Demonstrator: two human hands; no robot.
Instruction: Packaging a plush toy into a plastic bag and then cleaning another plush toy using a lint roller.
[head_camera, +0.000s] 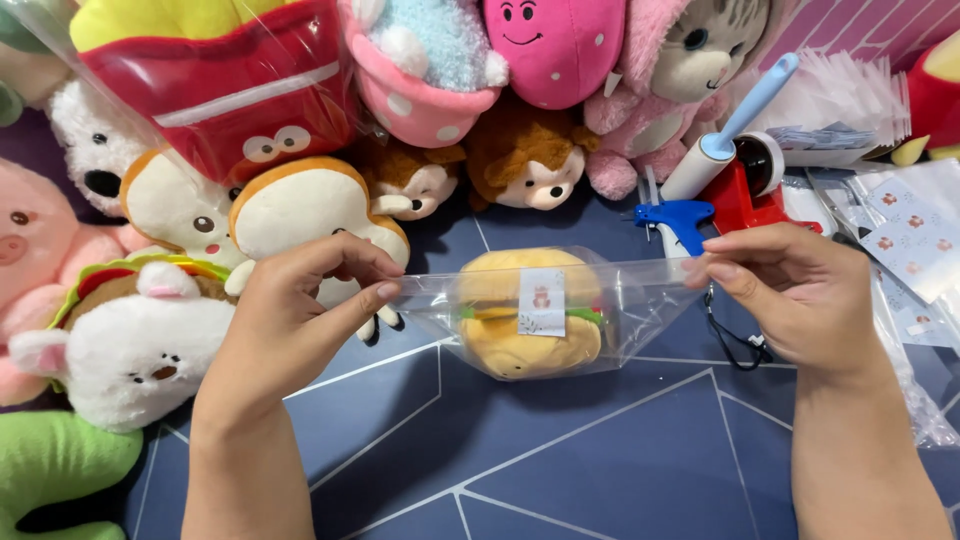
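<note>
While the clear plastic bag (545, 305) is held stretched between both hands, its long axis runs left to right across the view, level with the hands and directly between them. The left hand (290, 310) is closed in a pinch on the bag's left upper corner, thumb against forefinger; the right hand (790, 290) is closed in a like pinch on the right upper corner. Neither hand is nearer: the bag is shared evenly, with its weighted middle hanging slightly below the taut top edge.

Item held: a burger plush toy (530, 312), enclosed in the bag at its centre. Tan upper and lower bun halves are noted, with a thin green and orange band between them. A small white rectangular label (542, 301) with a small printed figure is fixed to the front of the bag, over the toy. The bag is held just above the dark blue table (600, 450), which is marked with pale angular lines; whether the toy's underside touches it cannot be told.

Items about it:
- A row of plush toys along the far edge, including a toast-shaped plush (300, 215) just beyond the left hand.
- A lint roller (725, 135) with a pale blue handle, beyond the right hand.
- A blue tagging gun (675, 220), near the right hand.
- A stack of clear bags (840, 100), far right.
</note>
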